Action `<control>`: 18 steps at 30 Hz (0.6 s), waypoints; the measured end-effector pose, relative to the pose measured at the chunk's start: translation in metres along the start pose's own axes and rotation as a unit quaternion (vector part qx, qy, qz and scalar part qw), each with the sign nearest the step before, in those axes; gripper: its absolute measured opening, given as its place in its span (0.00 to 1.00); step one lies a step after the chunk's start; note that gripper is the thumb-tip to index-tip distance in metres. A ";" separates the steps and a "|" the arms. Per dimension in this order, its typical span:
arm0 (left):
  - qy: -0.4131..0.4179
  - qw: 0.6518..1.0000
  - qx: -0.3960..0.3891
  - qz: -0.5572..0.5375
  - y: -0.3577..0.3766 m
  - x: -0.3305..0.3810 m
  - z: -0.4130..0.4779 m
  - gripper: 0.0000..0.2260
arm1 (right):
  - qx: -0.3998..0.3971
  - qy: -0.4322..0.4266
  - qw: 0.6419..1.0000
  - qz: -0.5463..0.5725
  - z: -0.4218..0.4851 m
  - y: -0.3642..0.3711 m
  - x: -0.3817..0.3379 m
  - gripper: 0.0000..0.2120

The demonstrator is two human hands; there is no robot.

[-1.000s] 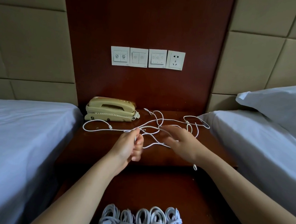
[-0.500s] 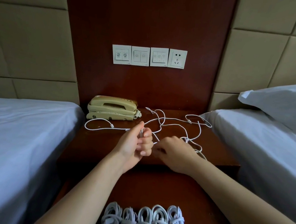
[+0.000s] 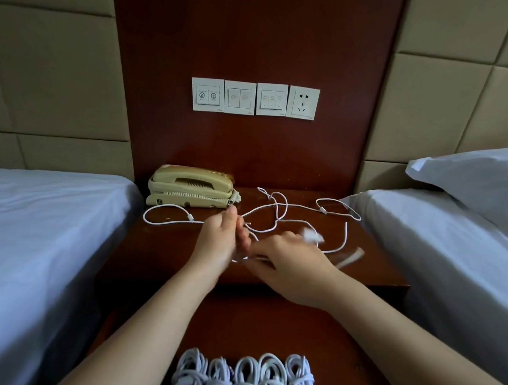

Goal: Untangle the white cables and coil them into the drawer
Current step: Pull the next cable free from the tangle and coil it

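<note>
Loose white cables (image 3: 279, 208) lie tangled on the dark wooden nightstand top (image 3: 373, 266). My left hand (image 3: 221, 242) grips a cable near its end, fingers curled, over the middle of the top. Just to its right my right hand (image 3: 286, 257) holds another stretch of cable, with a blurred white loop and plug beyond its fingers. Below, the open drawer (image 3: 234, 324) holds several coiled white cable bundles (image 3: 247, 381) in a row at its front.
A beige telephone (image 3: 191, 188) sits at the back left of the nightstand. Beds with pale sheets flank it, left bed (image 3: 34, 233) and right bed (image 3: 457, 258) with a pillow (image 3: 489, 181). Wall switches and a socket (image 3: 254, 98) are above.
My right hand pulled toward my left hand, then swung right and forward with cable in it, blurring. The tangle on the top has drawn in; my left hand shifted slightly nearer.
</note>
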State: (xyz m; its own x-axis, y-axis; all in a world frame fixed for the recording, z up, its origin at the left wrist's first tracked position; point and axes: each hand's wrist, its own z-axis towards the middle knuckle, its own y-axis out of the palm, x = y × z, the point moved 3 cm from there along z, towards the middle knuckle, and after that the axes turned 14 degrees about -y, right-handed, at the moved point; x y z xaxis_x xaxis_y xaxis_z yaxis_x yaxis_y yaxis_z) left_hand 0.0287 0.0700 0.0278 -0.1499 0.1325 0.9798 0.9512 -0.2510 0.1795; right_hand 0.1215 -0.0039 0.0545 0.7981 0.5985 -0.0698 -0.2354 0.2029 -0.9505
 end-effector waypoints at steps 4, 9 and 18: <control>0.048 0.981 0.054 0.178 -0.005 0.001 0.000 0.20 | 0.037 -0.001 0.999 -0.006 0.002 -0.001 -0.002 0.10; 0.009 0.981 -0.061 0.182 0.004 0.001 -0.007 0.26 | 0.126 0.015 0.992 0.005 0.001 -0.002 0.006 0.08; -0.104 0.965 -0.220 0.101 0.014 -0.004 -0.015 0.30 | 0.169 0.098 0.978 0.077 -0.001 -0.014 0.031 0.15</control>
State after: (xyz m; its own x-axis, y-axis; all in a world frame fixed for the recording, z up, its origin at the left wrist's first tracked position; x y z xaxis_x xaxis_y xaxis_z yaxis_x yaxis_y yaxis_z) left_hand 0.0384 0.0518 0.0274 0.1269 0.2160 0.9681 0.7417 -0.6687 0.0520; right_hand 0.1501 0.0107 0.0655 0.8217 0.4895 -0.2920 -0.5048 0.3871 -0.7716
